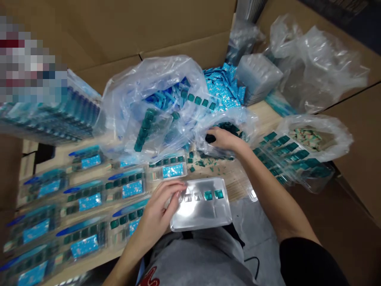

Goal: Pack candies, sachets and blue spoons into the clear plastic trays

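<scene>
A shiny silver tray (199,222) lies in front of me with a row of small square pockets. Two teal square pieces (213,194) sit in the pockets at its right; the pockets beside them look bare. My left hand (163,204) is closed at the tray's upper left corner, thumb and fingers together on its edge, covering the leftmost part of the row. My right hand (223,139) reaches into an open clear plastic bag (248,119) of dark green pieces (229,128). Its fingers are partly hidden there, so their grip cannot be made out.
Filled clear packs (89,202) with blue packets cover the table's left side. Behind stand a large bag (166,65) of blue items, blue packets (223,85) and stacked clear trays (257,73). At right are green strips (285,147) and another bag (336,137). Green scraps (211,165) lie above the tray.
</scene>
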`<state>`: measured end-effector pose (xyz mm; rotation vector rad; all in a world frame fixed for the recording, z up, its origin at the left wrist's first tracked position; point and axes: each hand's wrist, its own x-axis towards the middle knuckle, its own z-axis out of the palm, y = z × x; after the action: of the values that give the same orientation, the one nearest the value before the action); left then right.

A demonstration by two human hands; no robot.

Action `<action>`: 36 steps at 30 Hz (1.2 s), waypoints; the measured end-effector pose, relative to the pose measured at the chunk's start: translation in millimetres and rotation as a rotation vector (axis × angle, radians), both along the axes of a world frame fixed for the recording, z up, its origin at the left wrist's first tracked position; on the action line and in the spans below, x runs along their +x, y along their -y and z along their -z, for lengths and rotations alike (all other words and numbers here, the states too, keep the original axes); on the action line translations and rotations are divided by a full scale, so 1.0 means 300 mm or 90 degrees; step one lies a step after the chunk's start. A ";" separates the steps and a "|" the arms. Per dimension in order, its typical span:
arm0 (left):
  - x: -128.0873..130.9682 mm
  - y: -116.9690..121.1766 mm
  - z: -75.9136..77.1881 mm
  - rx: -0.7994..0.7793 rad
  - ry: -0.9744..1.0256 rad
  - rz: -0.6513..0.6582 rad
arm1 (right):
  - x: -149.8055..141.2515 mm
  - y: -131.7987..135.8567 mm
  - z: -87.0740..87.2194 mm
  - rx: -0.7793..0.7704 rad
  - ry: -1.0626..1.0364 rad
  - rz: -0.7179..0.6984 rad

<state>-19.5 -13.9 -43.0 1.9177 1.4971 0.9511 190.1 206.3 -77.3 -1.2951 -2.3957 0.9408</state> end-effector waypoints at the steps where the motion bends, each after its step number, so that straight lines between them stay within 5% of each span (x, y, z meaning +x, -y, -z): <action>1: -0.004 0.003 0.003 0.003 0.000 -0.009 | -0.015 -0.026 0.017 -0.020 -0.001 -0.021; 7: -0.019 0.008 0.015 0.017 0.017 -0.034 | 0.019 -0.021 0.047 -0.061 -0.084 0.052; 16: 0.014 -0.050 -0.026 -0.001 0.036 -0.022 | 0.090 0.189 -0.073 -0.188 -0.509 0.263; 20: 0.089 -0.117 -0.075 -0.002 0.160 -0.027 | 0.033 0.329 -0.140 -0.318 -0.646 0.254; 25: 0.173 -0.169 -0.097 -0.123 0.357 0.002 | -0.031 0.428 -0.187 -0.424 -0.730 0.240; 30: 0.165 -0.167 -0.084 -0.159 0.449 -0.045 | -0.035 0.409 -0.187 -0.431 -0.738 0.282; 36: 0.108 -0.151 -0.105 -0.327 0.673 0.056 | 0.021 0.264 -0.084 -0.291 -0.707 0.371</action>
<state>12.8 31.4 -11.5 0.8392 0.8643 1.1242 196.4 127.0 -52.1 -1.0400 -0.9389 1.4957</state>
